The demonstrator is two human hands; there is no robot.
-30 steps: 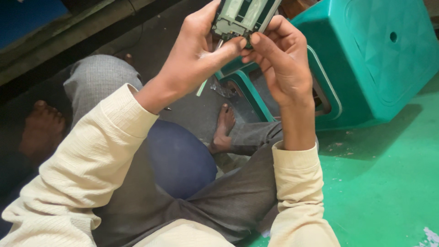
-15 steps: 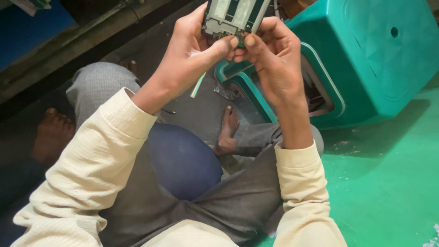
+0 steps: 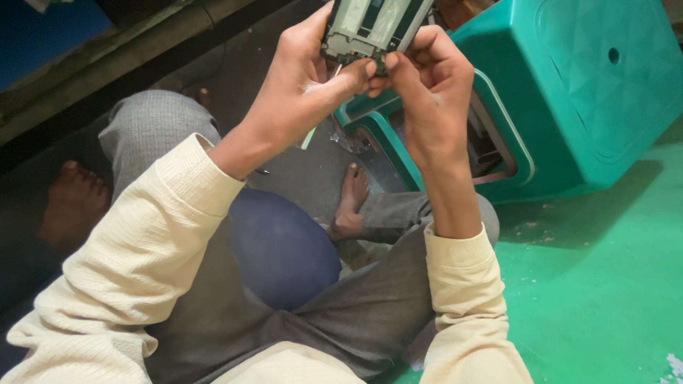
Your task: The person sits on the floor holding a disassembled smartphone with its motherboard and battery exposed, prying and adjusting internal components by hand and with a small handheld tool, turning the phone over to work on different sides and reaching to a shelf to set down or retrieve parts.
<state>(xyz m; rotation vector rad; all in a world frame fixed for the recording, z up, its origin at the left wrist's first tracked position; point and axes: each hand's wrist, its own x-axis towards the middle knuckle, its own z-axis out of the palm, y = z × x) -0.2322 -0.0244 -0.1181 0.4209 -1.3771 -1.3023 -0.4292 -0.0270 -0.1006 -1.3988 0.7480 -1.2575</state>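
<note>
left hand (image 3: 302,96): fingers clamped on the left side of the opened phone (image 3: 373,25), thumb pressed along its lower edge

right hand (image 3: 427,78): fingers clamped on the phone's right side, thumb tip meeting the left thumb right at the bottom edge

opened phone: held up in the air between both hands, near the top of the view, back cover off so you see the metal frame and dark circuit board bits (the top part is cut off by the frame edge, can't tell more)

stool (image 3: 569,92): teal plastic, tipped on its side on the floor just right of the hands, hole in the seat facing up-right

floor (image 3: 605,299): green painted on the right, dark grey in the middle under the legs

legs: person's sitting cross-legged in grey trousers, one bare foot (image 3: 350,203) poking out beside the stool's legs, the other foot (image 3: 71,206) off to the left in shadow

sleeves (image 3: 142,249): cream, textured, cuffs pulled to the wrists

blue round thing (image 3: 281,249): sits in the lap between the knees (can't tell what it is)
</note>
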